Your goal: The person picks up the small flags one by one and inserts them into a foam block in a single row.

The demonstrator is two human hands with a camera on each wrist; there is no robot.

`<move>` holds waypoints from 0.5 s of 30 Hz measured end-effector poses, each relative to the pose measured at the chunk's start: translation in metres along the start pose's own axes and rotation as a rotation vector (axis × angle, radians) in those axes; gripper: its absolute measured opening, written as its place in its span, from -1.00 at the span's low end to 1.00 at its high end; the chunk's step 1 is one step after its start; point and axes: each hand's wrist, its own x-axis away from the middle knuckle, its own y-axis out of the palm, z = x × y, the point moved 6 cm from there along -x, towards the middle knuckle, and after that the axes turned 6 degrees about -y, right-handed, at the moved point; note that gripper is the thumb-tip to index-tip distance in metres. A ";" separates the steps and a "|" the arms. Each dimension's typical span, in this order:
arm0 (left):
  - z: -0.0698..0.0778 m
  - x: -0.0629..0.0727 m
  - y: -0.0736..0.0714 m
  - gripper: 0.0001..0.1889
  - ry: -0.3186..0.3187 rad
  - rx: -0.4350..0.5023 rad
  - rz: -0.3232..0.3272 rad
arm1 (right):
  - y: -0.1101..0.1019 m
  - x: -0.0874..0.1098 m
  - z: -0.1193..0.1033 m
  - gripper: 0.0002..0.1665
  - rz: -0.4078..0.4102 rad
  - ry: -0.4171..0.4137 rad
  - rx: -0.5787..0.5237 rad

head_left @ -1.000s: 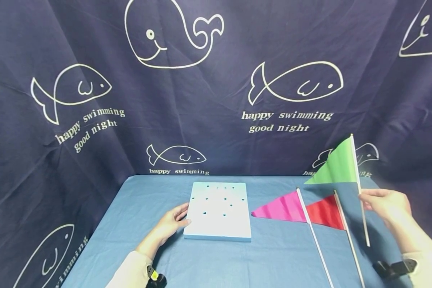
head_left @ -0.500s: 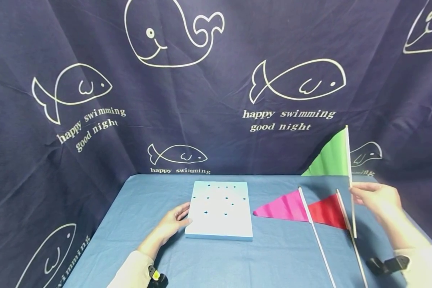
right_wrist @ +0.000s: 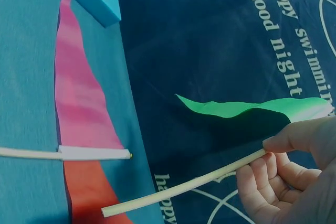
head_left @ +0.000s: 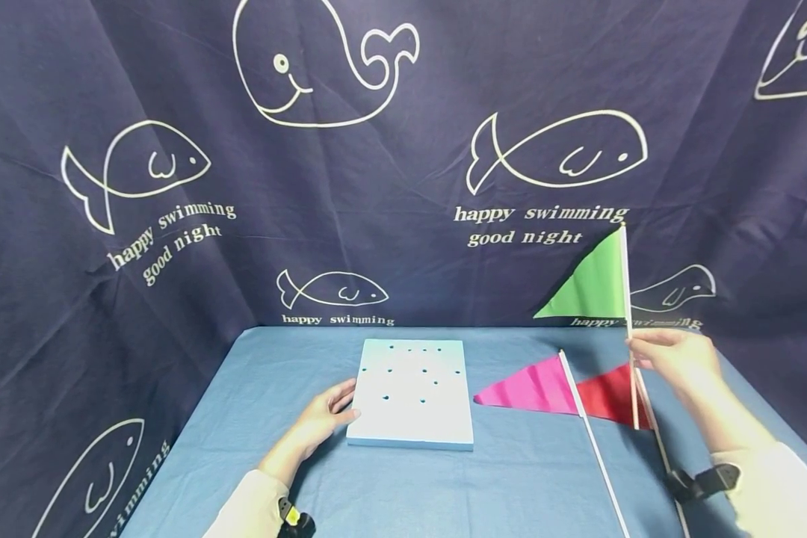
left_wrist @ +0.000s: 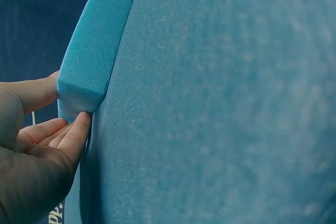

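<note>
A pale blue foam board with several small holes lies on the table. My left hand holds its near left edge; in the left wrist view, the thumb and fingers meet the board's corner. With thumb and fingers, my right hand pinches the wooden stick of a green triangular flag, raised almost upright above the table. The stick's lower end hangs free in front of a red flag. Left of that lies a pink flag, its stick running towards me.
A blue cloth covers the table. Dark blue curtains printed with fish and a whale rise behind and on the left side. The pink flag's tip lies close to the board's right edge.
My right hand has carried the green flag leftward and a little upward, so its stick now overlaps the red flag in the head view. The left hand stays at the board.
</note>
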 end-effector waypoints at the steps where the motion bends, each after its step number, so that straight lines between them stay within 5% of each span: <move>1: 0.000 0.000 0.000 -0.31 0.000 0.001 -0.001 | 0.002 -0.001 -0.002 -0.72 -0.001 -0.005 -0.006; 6: 0.001 0.001 0.000 -0.32 0.005 -0.005 0.009 | 0.010 -0.003 -0.009 -0.88 0.009 -0.013 0.005; 12: 0.002 0.002 0.000 -0.33 0.021 -0.005 0.009 | 0.025 -0.005 -0.016 -0.51 0.027 0.002 0.077; 15: 0.001 0.002 0.000 -0.32 0.023 0.001 -0.005 | 0.034 -0.006 -0.016 -0.62 0.016 0.009 0.042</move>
